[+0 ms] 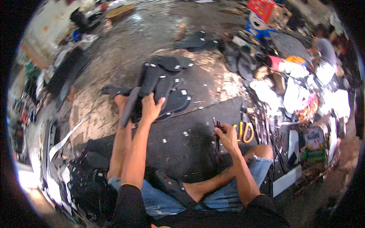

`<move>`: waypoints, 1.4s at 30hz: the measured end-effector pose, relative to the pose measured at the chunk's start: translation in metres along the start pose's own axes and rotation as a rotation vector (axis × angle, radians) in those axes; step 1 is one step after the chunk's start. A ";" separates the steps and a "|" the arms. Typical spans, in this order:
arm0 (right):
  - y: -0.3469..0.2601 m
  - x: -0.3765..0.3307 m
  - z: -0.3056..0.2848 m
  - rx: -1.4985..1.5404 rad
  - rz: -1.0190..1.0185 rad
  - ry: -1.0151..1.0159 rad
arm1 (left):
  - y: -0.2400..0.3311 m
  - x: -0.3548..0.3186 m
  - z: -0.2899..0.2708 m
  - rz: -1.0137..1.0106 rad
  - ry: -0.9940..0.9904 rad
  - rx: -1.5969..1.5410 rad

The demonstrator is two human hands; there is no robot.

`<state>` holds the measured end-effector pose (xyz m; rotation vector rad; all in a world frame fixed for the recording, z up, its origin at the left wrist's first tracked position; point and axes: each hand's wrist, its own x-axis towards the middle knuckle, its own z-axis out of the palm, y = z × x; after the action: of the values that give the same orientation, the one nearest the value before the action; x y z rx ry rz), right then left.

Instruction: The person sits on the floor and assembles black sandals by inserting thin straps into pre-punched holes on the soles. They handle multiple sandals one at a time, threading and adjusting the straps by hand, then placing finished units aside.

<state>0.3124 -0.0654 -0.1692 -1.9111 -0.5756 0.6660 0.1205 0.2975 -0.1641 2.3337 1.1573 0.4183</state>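
Observation:
My left hand (153, 109) is at the near end of a black sole-shaped piece (150, 79), its fingers closed on it and its thumb out to the right. More black sole pieces (178, 102) with small white tags lie overlapping beneath and beyond it. A long grey-black sole edge (131, 107) stands tilted just left of that wrist. Over the dark mat, my right hand (227, 136) pinches a thin dark rod-like tool (217, 124), whose exact kind I cannot make out. Yellow-handled scissors (244, 132) lie right beside this hand.
A dark mat (182, 146) covers the floor before my crossed legs, with small white scraps on it. Several dark strips (262, 121) lie to the right. Beyond them are white bags (294, 95) and a seated person (323, 55). Black sandals (238, 59) lie farther off.

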 end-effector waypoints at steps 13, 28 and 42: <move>0.011 -0.011 -0.017 0.096 0.084 0.101 | 0.069 -0.193 0.021 -0.425 -0.169 0.273; -0.099 -0.134 0.024 0.548 -0.302 -0.204 | 0.189 -0.270 -0.077 -0.040 0.182 -0.951; -0.146 -0.155 0.003 0.536 -0.315 -0.060 | 0.213 -0.271 -0.101 0.137 0.173 -1.039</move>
<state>0.1815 -0.1064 -0.0061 -1.2728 -0.6429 0.5992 0.0505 -0.0001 0.0243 1.4653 0.5925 0.9989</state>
